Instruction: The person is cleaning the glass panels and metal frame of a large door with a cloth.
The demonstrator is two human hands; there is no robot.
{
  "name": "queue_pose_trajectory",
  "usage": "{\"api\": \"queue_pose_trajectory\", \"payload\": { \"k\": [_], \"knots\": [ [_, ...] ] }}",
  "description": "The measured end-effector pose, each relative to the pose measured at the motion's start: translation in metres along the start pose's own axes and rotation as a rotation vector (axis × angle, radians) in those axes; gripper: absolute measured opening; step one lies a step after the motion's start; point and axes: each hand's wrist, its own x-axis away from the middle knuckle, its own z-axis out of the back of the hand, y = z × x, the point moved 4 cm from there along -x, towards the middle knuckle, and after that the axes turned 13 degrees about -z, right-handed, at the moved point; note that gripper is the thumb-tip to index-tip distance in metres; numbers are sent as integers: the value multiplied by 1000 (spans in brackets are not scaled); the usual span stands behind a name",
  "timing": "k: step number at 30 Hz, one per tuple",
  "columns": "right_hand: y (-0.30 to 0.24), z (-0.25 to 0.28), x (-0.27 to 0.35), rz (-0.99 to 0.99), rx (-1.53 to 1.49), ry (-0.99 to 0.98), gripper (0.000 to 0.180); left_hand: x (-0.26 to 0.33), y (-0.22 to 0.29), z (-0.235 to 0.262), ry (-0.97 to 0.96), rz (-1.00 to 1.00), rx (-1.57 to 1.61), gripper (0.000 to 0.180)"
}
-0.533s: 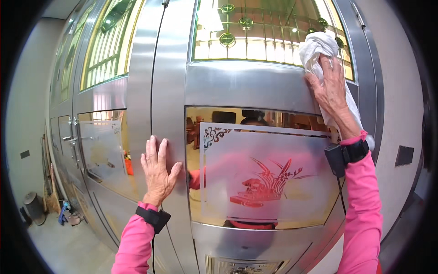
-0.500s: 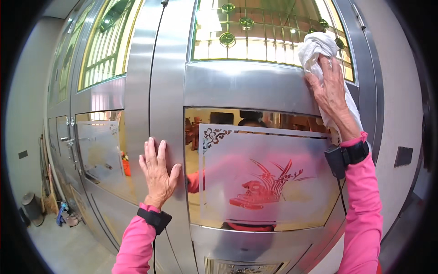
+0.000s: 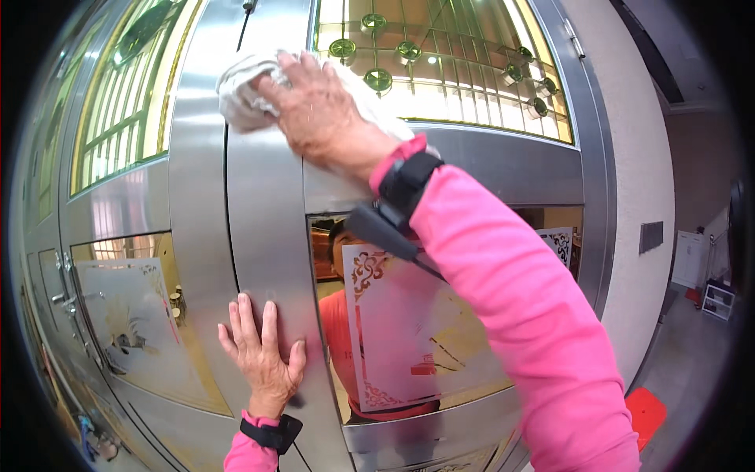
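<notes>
My right hand (image 3: 318,110) presses a crumpled white cloth (image 3: 244,90) against the steel door (image 3: 267,236), high on its upright frame near the top edge, just left of the upper glass pane (image 3: 440,71). My grip there is clamped on the cloth, fingers spread over it. My left hand (image 3: 259,354) lies flat and open on the same steel upright lower down, fingers apart, holding nothing, just left of the etched mirror panel (image 3: 409,330) with its red flower pattern.
</notes>
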Motion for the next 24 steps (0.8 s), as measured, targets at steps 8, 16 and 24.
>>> {"api": "queue_pose_trajectory", "payload": {
  "k": [8, 16, 24],
  "knots": [
    [210, 75, 0, -552, 63, 143, 26, 5, -15, 4, -119, -154, -17, 80],
    [310, 142, 48, -1048, 619, 71, 50, 3, -7, 2, -131, -143, 27, 96],
    [172, -10, -86, -155, 348, 27, 23, 12, -13, 1, -139, -102, 55, 95]
  ]
}}
